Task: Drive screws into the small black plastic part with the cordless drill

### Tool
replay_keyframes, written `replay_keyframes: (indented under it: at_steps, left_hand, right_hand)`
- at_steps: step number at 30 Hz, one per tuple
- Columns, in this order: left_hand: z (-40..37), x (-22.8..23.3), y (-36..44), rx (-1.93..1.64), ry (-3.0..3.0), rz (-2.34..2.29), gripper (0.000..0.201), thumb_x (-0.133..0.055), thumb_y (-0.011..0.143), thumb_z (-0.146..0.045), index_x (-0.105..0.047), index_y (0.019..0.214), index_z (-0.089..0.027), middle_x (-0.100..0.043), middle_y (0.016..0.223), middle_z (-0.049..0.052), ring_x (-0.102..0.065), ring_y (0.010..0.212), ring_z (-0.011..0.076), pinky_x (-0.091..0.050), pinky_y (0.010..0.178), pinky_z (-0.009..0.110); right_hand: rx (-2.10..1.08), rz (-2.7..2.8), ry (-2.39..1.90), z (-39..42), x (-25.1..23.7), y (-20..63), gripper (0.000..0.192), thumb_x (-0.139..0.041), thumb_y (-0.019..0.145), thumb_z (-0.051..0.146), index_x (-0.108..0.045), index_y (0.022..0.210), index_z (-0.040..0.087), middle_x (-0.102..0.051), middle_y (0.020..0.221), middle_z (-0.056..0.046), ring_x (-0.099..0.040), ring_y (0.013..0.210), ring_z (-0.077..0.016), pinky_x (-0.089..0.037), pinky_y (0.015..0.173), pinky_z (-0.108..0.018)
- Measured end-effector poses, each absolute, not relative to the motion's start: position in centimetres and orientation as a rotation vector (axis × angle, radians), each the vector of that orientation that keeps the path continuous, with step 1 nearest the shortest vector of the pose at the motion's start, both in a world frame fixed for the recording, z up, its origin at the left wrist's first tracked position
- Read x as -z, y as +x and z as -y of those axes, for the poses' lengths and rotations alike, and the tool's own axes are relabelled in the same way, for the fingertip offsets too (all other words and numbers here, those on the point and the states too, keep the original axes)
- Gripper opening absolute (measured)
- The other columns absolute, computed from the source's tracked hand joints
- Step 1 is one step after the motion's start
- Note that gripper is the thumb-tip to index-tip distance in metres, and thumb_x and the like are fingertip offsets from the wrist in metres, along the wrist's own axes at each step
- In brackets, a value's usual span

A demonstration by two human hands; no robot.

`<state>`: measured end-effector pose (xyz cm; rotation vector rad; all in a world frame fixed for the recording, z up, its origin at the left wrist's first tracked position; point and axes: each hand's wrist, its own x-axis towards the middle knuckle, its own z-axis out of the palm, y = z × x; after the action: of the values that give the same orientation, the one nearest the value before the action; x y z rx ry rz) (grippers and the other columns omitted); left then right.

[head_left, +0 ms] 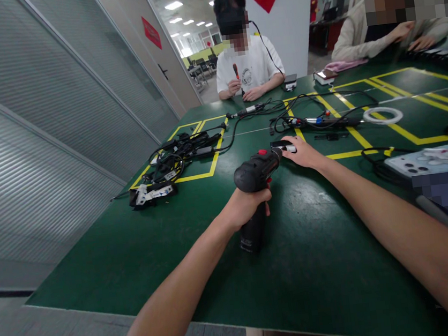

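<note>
My left hand (248, 207) is wrapped round the grip of a black cordless drill (255, 172) with red buttons. The drill's body points away from me and to the right. Beyond its chuck, my right hand (302, 152) is closed on a small black-and-white piece (288, 148) at the table top. Its exact kind is not clear, and fingers cover part of it. The chuck end overlaps this piece in the view, and I cannot tell whether they touch.
Tangled black cables and adapters (189, 147) lie at the left on the green table (200, 241). Corded electric screwdrivers (319, 122), a white ring (383, 116) and a phone (437, 160) are on the right. A person (250, 65) opposite holds a screwdriver (236, 71); another person (387, 36) sits far right.
</note>
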<state>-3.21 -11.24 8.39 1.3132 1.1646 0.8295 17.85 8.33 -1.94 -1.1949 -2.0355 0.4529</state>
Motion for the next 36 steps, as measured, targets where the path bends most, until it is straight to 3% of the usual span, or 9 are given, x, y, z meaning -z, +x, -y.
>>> replay_keyframes:
  at_steps: [36]
  left_hand:
    - [11.25, -8.59, -3.16, -0.83, 1.296, -1.151, 0.02, -0.061, 0.068, -0.015, -0.054, 0.087, -0.015, -0.055, 0.076, -0.002, -0.055, 0.046, 0.0083, -0.046, 0.045, 0.024]
  right_hand:
    - [-0.465, 2.041, -1.181, -8.25, 1.76, 17.88, 0.048, -0.062, 0.084, 0.044, -0.056, 0.127, 0.025, -0.053, 0.109, -0.009, -0.055, 0.107, -0.0261, -0.043, 0.101, -0.044]
